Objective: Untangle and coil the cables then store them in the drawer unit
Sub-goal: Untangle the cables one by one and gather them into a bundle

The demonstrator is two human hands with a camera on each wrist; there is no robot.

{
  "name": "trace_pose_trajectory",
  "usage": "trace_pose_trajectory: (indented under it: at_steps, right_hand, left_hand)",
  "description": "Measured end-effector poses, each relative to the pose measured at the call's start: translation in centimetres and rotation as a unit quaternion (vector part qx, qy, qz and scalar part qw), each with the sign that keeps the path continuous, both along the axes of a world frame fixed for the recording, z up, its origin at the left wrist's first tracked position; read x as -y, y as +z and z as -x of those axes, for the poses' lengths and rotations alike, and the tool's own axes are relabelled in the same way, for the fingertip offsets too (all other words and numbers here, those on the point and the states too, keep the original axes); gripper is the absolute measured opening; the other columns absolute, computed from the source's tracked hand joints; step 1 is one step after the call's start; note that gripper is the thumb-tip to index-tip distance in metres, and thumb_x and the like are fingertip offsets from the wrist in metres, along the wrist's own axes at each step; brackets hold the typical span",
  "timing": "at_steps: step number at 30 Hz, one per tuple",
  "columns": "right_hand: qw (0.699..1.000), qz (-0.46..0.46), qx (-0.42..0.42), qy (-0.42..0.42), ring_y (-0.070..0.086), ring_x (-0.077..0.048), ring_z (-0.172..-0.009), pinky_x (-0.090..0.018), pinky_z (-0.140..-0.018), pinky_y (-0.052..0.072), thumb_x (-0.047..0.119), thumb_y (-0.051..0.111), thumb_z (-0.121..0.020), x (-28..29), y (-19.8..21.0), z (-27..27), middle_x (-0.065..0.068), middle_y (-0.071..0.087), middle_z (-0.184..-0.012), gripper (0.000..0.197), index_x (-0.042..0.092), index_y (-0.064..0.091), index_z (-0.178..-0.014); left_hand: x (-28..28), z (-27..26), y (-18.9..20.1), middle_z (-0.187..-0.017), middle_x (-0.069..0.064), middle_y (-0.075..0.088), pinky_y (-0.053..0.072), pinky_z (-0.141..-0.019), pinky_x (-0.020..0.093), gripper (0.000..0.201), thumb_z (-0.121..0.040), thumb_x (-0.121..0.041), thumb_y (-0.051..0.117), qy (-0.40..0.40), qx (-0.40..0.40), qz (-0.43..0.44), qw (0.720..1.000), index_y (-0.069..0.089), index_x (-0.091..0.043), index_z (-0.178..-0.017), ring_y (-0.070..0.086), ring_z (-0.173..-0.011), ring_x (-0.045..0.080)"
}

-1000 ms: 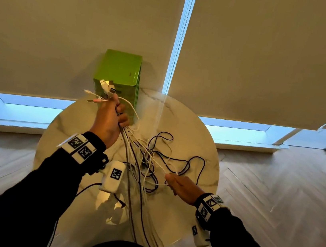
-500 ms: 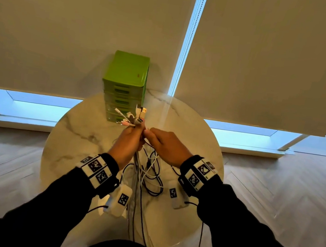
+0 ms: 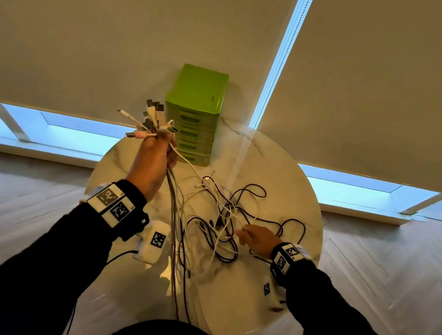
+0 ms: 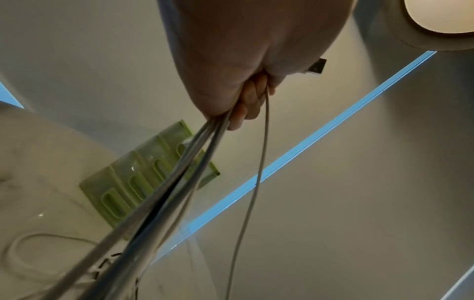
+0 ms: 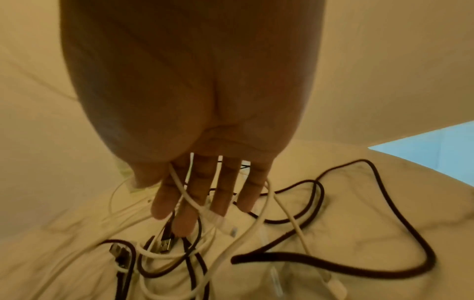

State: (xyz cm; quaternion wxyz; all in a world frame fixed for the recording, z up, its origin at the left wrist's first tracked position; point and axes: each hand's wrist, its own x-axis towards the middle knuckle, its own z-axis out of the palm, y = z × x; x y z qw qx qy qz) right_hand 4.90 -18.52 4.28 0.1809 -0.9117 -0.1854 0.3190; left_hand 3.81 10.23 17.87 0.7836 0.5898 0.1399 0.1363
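the cables [image 3: 215,217] are not yet untangled. in my left hand [image 3: 155,163] i hold a bundle of them in a closed fist, high over the table, with the plug ends [image 3: 150,117] standing out above my fingers like a small bouquet. from the fist the strands go down steeply and some pass over the near edge of the table. the other part is a loose knot of black and white loops which lies on the marble table [image 3: 295,195], in the middle and to the right.

my right hand [image 3: 256,239] is low over this knot with the fingers [image 5: 218,192] straight and a little spread. a white cable [image 5: 189,194] runs across them and between them, but i do not pinch it, so this hand is open and only combs through the loops.

i judge the task is at its beginning: the ends are gathered, nothing is coiled, nothing is stored. the green drawer unit [image 3: 196,112] stands at the far edge of the table, near the window blind [image 3: 118,39], and all drawers which i can see look closed.

for room: the table is round, and the loops on the right come near to its rim. the bare part on the left of the table is good for laying a coil. my raised fist is just beside the drawer unit, so the plug ends could knock it.
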Motion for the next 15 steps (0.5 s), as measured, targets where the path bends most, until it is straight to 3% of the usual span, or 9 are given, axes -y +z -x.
trace_pose_trajectory:
  at_steps: [3, 5, 8, 11, 13, 15]
  right_hand:
    - [0.987, -0.129, 0.044, -0.083, 0.067, -0.026, -0.08, -0.045, -0.085, 0.053, 0.034, 0.041, -0.107, -0.1, 1.5, -0.3, -0.002, 0.072, -0.082, 0.036, 0.02, 0.06, -0.08]
    - [0.956, -0.247, 0.06, -0.146, 0.068, -0.033, -0.071, -0.051, -0.075, 0.058, 0.031, 0.043, -0.107, -1.0, 3.7, -1.0, -0.009, 0.073, -0.075, 0.026, 0.015, 0.056, -0.091]
    - [0.92, -0.342, 0.065, -0.18, 0.068, -0.039, -0.062, -0.043, -0.058, 0.057, 0.025, 0.046, -0.106, -2.2, 7.9, -2.1, -0.014, 0.072, -0.074, 0.017, 0.015, 0.046, -0.12]
    - [0.93, -0.314, 0.077, -0.173, 0.071, -0.027, -0.058, -0.034, -0.053, 0.058, 0.02, 0.051, -0.104, -1.2, 10.3, -2.3, -0.009, 0.072, -0.087, 0.038, 0.023, 0.036, -0.139]
    - [0.949, -0.246, 0.08, -0.18, 0.073, -0.024, -0.06, -0.034, -0.056, 0.059, 0.015, 0.053, -0.101, 1.2, 9.6, -2.0, -0.008, 0.071, -0.094, 0.041, 0.023, 0.039, -0.139]
    - [0.966, -0.158, 0.077, -0.192, 0.073, -0.02, -0.062, -0.035, -0.062, 0.06, 0.011, 0.056, -0.098, 4.6, 8.1, -1.0, -0.006, 0.07, -0.095, 0.041, 0.026, 0.044, -0.134]
  left_hand:
    - [-1.2, 0.5, -1.0, -0.055, -0.013, 0.036, 0.024, -0.052, 0.025, 0.032, -0.108, -0.02, 0.04, 0.022, -0.005, -0.011, 1.0, 0.046, -0.023, -0.077, 0.029, -0.047, 0.004]
    - [-0.9, 0.9, -1.6, -0.054, -0.014, 0.033, 0.022, -0.053, 0.027, 0.03, -0.108, -0.02, 0.043, 0.012, -0.007, -0.026, 1.0, 0.046, -0.024, -0.079, 0.028, -0.051, 0.005]
    - [1.3, 1.2, -2.1, -0.053, -0.014, 0.028, 0.016, -0.057, 0.032, 0.029, -0.107, -0.019, 0.046, -0.035, -0.026, -0.042, 0.998, 0.047, -0.024, -0.078, 0.024, -0.051, 0.006]
    - [4.3, 1.0, -2.5, -0.054, -0.01, 0.029, 0.017, -0.058, 0.033, 0.03, -0.106, -0.021, 0.049, -0.083, -0.047, -0.026, 0.995, 0.051, -0.023, -0.076, 0.025, -0.052, 0.009]
    - [6.4, 0.9, -2.3, -0.054, -0.009, 0.034, 0.026, -0.054, 0.027, 0.03, -0.105, -0.025, 0.051, -0.127, -0.053, -0.008, 0.99, 0.05, -0.022, -0.075, 0.03, -0.051, 0.008]
    - [8.9, 1.3, -1.6, -0.057, -0.005, 0.031, 0.026, -0.051, 0.024, 0.031, -0.105, -0.023, 0.049, -0.196, -0.034, 0.043, 0.979, 0.046, -0.02, -0.075, 0.028, -0.052, 0.009]
